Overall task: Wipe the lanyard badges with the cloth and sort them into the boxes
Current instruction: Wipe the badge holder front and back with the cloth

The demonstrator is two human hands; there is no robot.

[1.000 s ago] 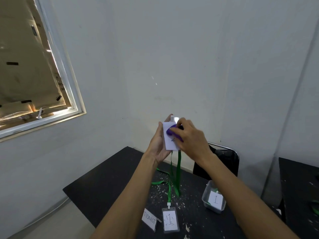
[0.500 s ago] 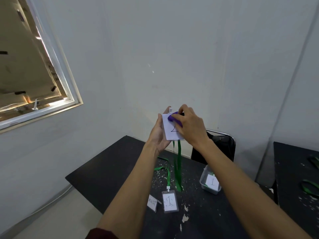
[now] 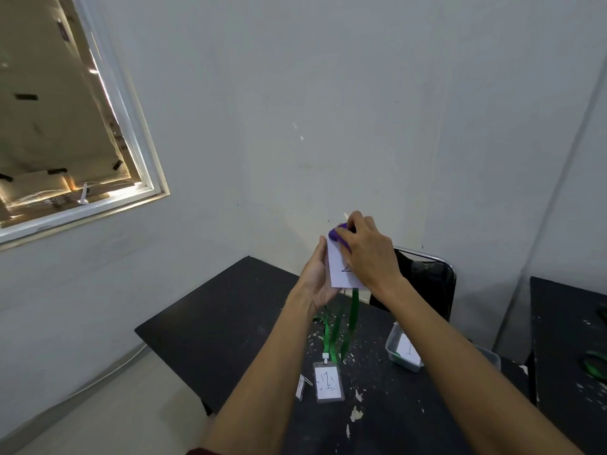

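Wiping is the step I judge to be in hand. Seen from the head camera, my left hand cradles a white rectangular lanyard badge from behind, fingers curled round its left edge, holding it upright before the wall and well above the black flake-strewn table. My right hand grasps a small bunched purple cloth and presses it against the badge's face near the top edge. A handwritten mark shows below my fingers, but too much is covered for me to read it. The badge's green fabric strap hangs from under it toward the table. Below, a second grey-framed badge, marked with what looks like a 1, lies flat on the table. To its right stands a clear plastic box with a paper label reading 1. Next, I judge, I must draw the cloth down over the rest of the face and read the number. Then I lower the badge, gathering the dangling strap so that it follows into the matching box. Only one box shows plainly, so I may need to look for the other.
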